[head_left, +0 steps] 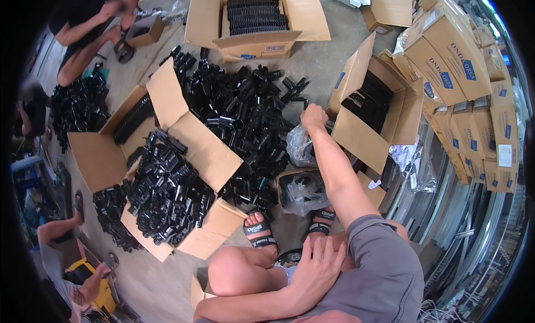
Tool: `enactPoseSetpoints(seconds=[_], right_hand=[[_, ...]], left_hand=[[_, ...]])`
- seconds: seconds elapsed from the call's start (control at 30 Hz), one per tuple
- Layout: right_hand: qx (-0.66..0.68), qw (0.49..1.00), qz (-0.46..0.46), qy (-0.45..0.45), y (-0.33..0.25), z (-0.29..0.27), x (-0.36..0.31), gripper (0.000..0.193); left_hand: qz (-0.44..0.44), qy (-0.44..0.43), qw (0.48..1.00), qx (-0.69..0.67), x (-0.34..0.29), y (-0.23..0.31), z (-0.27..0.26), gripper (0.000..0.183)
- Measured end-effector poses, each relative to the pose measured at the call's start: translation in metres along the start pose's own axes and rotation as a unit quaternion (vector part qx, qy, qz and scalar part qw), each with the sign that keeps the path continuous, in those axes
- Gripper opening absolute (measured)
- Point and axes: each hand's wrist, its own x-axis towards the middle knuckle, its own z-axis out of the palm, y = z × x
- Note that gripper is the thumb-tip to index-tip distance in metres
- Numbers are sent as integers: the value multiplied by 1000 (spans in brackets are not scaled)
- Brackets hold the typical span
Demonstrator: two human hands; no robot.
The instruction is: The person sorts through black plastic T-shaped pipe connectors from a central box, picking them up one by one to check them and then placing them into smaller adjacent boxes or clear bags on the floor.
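Observation:
My right hand (pixel 315 117) reaches forward with its fingers closed on a small black plastic piece (pixel 301 100) at the right edge of a large pile of black parts (pixel 239 117). Just below that hand a clear plastic bag (pixel 301 146) bulges. Nearer to me, a small box (pixel 283 192) lined with clear plastic stands by my feet and has something dark inside. My left hand (pixel 319 263) lies over my legs, fingers stretched out and holding nothing.
An open carton (pixel 245 49) with stacked black parts stands ahead. Another open carton (pixel 356 130) is at the right, below stacked cartons (pixel 451 55). Black parts overflow a carton (pixel 209 150) at left. Other people sit at the left, near another pile (pixel 81 103). Metal lengths (pixel 446 250) lie right.

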Motion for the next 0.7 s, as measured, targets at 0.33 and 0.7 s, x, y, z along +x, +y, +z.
enactPoseSetpoints(seconds=[0.33,0.7], right_hand=[[50,994,-52,86,7,-10,-24,32],[39,990,-87,107,4,4,-28,28]], left_hand=[[-38,31,999,23,9,8,24,67],[-60,38,997,22,11,14,36,73]])
